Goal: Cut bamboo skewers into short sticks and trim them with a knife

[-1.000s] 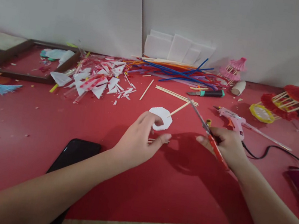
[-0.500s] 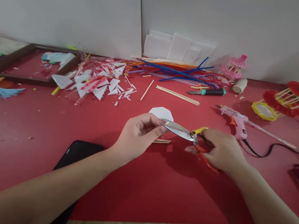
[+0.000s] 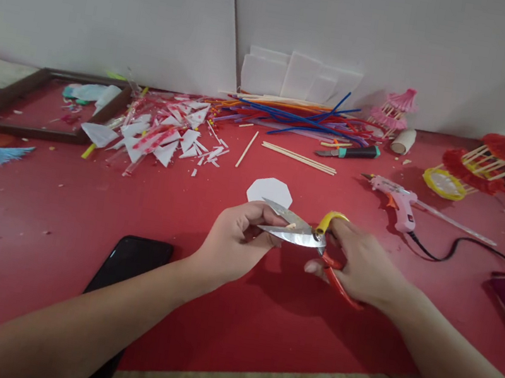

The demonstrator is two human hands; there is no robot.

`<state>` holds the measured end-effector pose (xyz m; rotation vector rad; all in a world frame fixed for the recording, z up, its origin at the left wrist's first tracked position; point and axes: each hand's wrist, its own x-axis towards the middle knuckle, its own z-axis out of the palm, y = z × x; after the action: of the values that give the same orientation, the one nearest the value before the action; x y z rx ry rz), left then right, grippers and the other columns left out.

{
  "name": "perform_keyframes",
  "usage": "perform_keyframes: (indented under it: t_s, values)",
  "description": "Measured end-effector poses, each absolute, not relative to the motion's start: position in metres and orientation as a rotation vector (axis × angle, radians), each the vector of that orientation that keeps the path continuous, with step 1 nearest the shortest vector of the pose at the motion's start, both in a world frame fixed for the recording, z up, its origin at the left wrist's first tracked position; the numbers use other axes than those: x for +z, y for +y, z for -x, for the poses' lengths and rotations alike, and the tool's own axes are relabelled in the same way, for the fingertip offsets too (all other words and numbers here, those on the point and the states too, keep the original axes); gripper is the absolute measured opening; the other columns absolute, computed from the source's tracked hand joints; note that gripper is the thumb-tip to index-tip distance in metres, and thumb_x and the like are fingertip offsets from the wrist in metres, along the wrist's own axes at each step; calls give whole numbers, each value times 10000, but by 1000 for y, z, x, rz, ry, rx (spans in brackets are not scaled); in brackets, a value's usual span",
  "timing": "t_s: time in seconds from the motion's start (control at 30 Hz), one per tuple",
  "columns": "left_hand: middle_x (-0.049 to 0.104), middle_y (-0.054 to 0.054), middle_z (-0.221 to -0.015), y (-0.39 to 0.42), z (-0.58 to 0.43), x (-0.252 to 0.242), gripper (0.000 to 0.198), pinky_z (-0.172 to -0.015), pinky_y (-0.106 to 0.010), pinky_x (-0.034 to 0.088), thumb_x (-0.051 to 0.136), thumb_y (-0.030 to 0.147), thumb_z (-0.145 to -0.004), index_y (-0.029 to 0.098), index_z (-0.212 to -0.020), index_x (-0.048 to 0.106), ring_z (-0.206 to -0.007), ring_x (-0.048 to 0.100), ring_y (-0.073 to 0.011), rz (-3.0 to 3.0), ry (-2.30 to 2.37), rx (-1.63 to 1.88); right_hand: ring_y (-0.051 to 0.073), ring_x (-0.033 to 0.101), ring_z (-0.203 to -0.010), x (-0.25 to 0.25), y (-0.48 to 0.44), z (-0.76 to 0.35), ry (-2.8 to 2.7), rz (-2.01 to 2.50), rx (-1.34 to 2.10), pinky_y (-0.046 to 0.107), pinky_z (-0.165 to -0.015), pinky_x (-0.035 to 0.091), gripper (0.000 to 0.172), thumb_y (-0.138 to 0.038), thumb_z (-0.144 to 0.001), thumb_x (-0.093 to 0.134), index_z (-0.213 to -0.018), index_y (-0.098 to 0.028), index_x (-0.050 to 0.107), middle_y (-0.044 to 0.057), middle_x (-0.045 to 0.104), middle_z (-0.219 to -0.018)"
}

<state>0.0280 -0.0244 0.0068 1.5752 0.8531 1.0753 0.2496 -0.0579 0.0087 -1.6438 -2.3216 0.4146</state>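
My right hand (image 3: 363, 258) grips a pair of scissors (image 3: 302, 238) with one yellow and one red handle, its blades spread and pointing left. Between the blades shows the pale end of a small wooden stick (image 3: 291, 226). My left hand (image 3: 242, 238) pinches that stick, and its fingers hide most of it. The fingertips are close to the lower blade. Just beyond the left hand, a white paper octagon (image 3: 271, 190) lies on the red table (image 3: 286, 341), partly covered by hand and blades.
Wooden sticks (image 3: 298, 157) and a craft knife (image 3: 349, 152) lie farther back. To the right are a pink glue gun (image 3: 397, 202) with its cord and a red model pavilion (image 3: 491, 160). Paper scraps (image 3: 160, 136) are heaped at back left. A black phone (image 3: 136, 260) lies under my left forearm.
The scissor blades have spread wider and lie farther over the left fingers. The stick's end now sits deeper between the blades, nearer the pivot.
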Motion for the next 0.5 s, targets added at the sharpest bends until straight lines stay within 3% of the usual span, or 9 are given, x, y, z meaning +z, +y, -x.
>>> perform_keyframes:
  t_s: [0.23,0.5]
  values:
    - [695,-40,-762,-27,-27,4,123,-597,-243,526,605,55,-701,160,-751,643,-693,663,-152,-1597,873,1067,161,482,-561,2,-60,-252,-2341,1767,299,268,-515,298,192,-356,-738,542,-749,-222,405,28,554,-680]
    - [678,-20,-736,-29,-28,9,138,-579,-230,496,622,38,-689,166,-738,610,-644,633,-136,-1565,863,1034,125,389,-492,0,-61,-251,-2300,1675,299,253,-487,271,195,-315,-665,498,-682,-243,318,-2,483,-593]
